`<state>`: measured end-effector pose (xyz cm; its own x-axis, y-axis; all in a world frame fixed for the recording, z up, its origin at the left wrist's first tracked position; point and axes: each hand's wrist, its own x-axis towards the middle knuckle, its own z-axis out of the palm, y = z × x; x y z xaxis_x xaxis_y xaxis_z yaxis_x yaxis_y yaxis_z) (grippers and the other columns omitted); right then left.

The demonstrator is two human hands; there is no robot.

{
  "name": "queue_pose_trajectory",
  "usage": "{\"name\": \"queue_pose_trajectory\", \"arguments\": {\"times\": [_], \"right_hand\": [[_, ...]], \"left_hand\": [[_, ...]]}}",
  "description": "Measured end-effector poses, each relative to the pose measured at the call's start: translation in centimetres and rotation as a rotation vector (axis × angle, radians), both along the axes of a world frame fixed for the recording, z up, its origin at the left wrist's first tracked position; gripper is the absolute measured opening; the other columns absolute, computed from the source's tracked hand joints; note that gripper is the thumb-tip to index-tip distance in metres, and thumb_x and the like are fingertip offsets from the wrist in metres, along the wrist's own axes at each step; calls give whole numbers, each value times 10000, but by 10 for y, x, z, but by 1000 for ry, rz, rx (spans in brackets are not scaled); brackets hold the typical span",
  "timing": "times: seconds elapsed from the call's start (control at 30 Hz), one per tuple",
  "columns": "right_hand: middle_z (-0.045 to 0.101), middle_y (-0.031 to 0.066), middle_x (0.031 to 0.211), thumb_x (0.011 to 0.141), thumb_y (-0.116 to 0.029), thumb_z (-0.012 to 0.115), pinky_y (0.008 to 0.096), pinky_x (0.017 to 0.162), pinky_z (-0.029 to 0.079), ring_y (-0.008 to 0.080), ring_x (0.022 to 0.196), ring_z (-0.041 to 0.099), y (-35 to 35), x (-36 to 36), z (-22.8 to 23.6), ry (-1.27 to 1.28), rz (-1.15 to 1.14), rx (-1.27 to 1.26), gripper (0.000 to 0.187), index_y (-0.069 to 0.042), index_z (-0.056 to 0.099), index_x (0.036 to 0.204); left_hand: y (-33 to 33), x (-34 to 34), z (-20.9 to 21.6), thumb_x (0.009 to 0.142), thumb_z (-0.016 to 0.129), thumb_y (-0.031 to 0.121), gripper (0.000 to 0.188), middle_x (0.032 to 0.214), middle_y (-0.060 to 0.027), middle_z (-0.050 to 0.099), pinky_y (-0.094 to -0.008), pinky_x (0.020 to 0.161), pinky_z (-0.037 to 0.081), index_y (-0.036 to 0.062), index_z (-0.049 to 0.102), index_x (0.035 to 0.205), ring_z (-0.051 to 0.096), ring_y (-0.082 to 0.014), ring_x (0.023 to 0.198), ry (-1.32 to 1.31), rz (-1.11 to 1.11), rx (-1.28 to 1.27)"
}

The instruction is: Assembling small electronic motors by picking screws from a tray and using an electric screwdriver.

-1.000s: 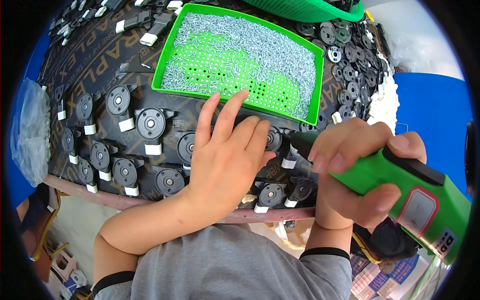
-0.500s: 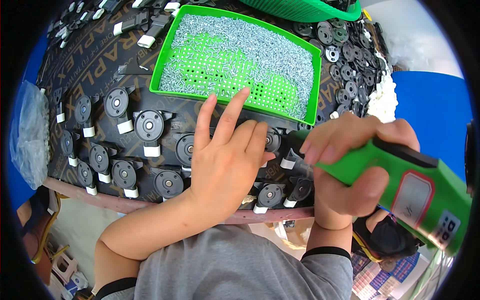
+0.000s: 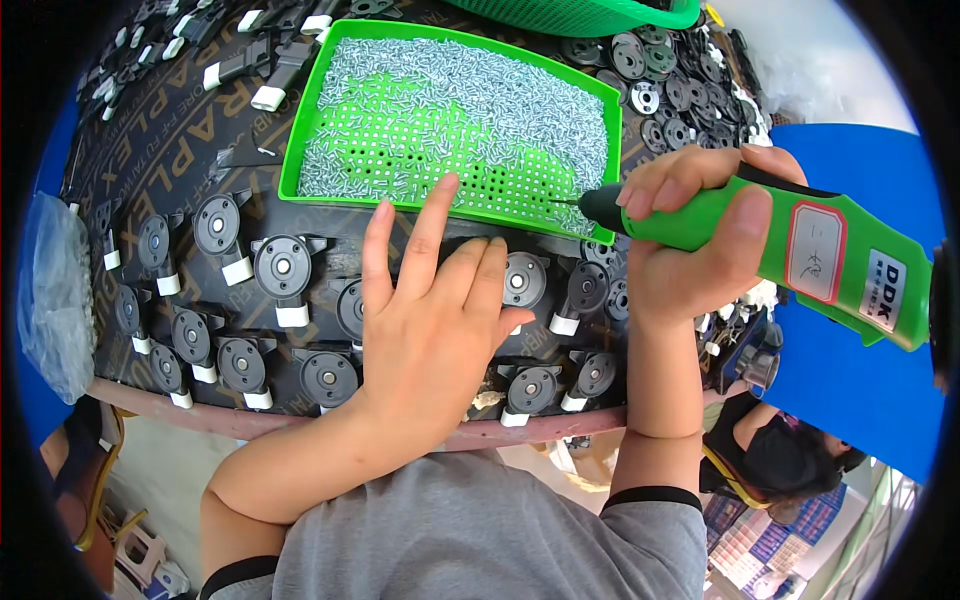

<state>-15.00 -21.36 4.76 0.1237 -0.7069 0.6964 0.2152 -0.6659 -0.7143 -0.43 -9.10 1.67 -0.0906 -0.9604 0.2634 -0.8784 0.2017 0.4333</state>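
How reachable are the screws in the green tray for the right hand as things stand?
Likely yes: the right hand holds a green driver whose bit appears over the near right corner of the tray, with most screws uncovered. Its fingers are wrapped round the driver, though.

the electric screwdriver (image 3: 855,272) has a smooth green plastic shell; its red-edged label (image 3: 815,253) looks like paper. the tray (image 3: 388,128) is glossy perforated plastic, the screws (image 3: 480,85) bright metal. the disc-headed fittings (image 3: 283,280) look like matt dark plastic, the bag (image 3: 55,300) crinkled glossy film, the shirt (image 3: 430,520) matt grey cloth.
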Motion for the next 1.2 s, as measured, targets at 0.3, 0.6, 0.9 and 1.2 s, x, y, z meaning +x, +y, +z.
{"name": "queue_pose_trajectory", "arguments": {"times": [0.3,0.6,0.9,1.2], "right_hand": [[576,113,652,994,-231,538,308,483,482,185,502,552,3,1,0,49,5,1,341,-14,378,1203],[498,61,743,994,-471,478,312,482,445,180,567,504,57,-3,49,101,276,25,460,-126,435,1296],[532,90,739,979,-461,574,355,537,503,224,595,553,54,-4,36,275,335,118,500,-101,395,1276],[530,80,710,990,-451,553,340,519,494,197,551,526,53,8,40,367,143,252,420,-109,415,1190]], "left_hand": [[-1,3,-2,792,721,379,494,1138,-75,648,-601,1134,185,23,674,1132,400,-328,1377,15,-14,8],[-2,4,2,780,747,324,467,1120,-84,651,-593,1139,182,16,673,1122,399,-331,1377,57,-34,26],[-3,2,-1,704,773,288,459,1035,-86,632,-587,1156,216,2,681,1050,402,-311,1368,68,-7,-26],[-4,2,1,698,768,273,445,1011,-88,629,-574,1150,227,-7,677,1032,417,-292,1356,41,0,-29]]}}
